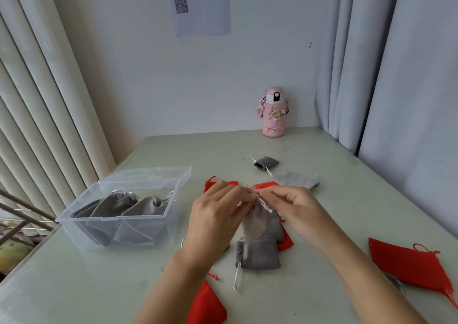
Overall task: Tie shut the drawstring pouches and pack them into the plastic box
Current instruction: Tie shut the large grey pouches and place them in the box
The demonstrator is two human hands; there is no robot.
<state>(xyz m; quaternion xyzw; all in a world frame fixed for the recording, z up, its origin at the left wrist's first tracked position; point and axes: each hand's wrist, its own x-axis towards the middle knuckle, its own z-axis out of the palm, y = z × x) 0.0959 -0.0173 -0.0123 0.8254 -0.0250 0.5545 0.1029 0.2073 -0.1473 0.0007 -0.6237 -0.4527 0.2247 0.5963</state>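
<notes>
While your left hand (218,214) and right hand (290,204) pinch the white cord (263,203), the grey pouch (257,222) hangs clear, seemingly for knotting.

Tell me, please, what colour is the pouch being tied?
The pouch is grey; head view.

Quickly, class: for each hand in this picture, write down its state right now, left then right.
Left hand: closed, pinching the white drawstring of the grey pouch.
Right hand: closed, pinching the same drawstring.
</notes>
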